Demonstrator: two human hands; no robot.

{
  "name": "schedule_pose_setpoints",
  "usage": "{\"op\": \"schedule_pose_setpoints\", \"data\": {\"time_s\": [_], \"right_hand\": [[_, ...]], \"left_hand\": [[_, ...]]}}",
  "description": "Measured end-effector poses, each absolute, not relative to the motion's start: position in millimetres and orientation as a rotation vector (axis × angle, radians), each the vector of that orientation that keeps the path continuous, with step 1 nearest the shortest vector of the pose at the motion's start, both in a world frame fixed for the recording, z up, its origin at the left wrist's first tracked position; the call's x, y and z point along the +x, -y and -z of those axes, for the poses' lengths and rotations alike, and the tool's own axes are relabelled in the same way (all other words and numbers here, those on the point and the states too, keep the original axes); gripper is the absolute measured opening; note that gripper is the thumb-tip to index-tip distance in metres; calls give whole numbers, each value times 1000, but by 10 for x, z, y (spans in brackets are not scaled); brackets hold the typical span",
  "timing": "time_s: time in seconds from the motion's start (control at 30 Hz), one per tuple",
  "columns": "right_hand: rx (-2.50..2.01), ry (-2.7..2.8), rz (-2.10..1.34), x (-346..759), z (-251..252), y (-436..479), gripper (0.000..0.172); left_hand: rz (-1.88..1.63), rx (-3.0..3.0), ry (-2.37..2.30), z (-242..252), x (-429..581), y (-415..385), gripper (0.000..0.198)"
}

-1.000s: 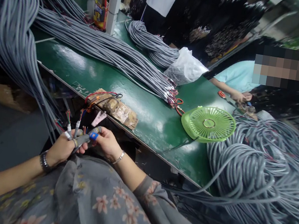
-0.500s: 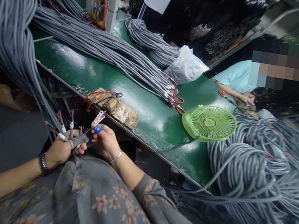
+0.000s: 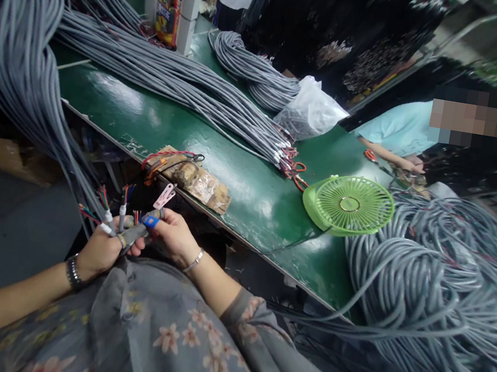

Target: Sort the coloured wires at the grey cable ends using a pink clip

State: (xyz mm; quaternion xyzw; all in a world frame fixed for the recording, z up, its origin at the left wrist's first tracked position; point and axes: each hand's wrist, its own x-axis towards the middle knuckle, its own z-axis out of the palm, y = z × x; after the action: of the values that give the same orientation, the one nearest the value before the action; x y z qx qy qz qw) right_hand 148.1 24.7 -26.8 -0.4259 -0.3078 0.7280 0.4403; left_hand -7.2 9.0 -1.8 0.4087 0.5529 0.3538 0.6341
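My left hand [image 3: 101,251] is closed round the ends of several grey cables [image 3: 118,219], whose stripped coloured wires stick up between the fingers. My right hand [image 3: 174,237] is closed in a pinch beside it, its fingertip wrapped in blue tape and touching the wire tips. A small pink tool [image 3: 164,196] sticks up just above the right hand; whether the hand holds it I cannot tell. The cables run up to a big grey bundle [image 3: 15,48] hanging on my left. Both hands sit over my lap, below the edge of the green table [image 3: 247,192].
On the table lie a taped brown block with red wires [image 3: 193,178], a green fan [image 3: 348,205], long grey cable bundles [image 3: 175,83] and a white plastic bag [image 3: 310,113]. A heap of grey cable [image 3: 439,292] fills the right. A co-worker in a light blue top [image 3: 396,131] works across the table.
My right hand drew a little away from the left hand half a second ago, then came back to the wire tips. A person in white at the far side has moved left.
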Motion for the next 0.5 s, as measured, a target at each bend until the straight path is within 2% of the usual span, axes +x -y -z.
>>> {"op": "schedule_pose_setpoints", "data": {"time_s": [0.2, 0.5], "right_hand": [[-1113, 658, -1744, 1511, 289, -213, 46], [-1056, 734, -1802, 1466, 213, -242, 49]], "left_hand": [[-894, 864, -1306, -61, -33, -76, 46], [-877, 893, -1300, -25, -51, -51, 37]]}}
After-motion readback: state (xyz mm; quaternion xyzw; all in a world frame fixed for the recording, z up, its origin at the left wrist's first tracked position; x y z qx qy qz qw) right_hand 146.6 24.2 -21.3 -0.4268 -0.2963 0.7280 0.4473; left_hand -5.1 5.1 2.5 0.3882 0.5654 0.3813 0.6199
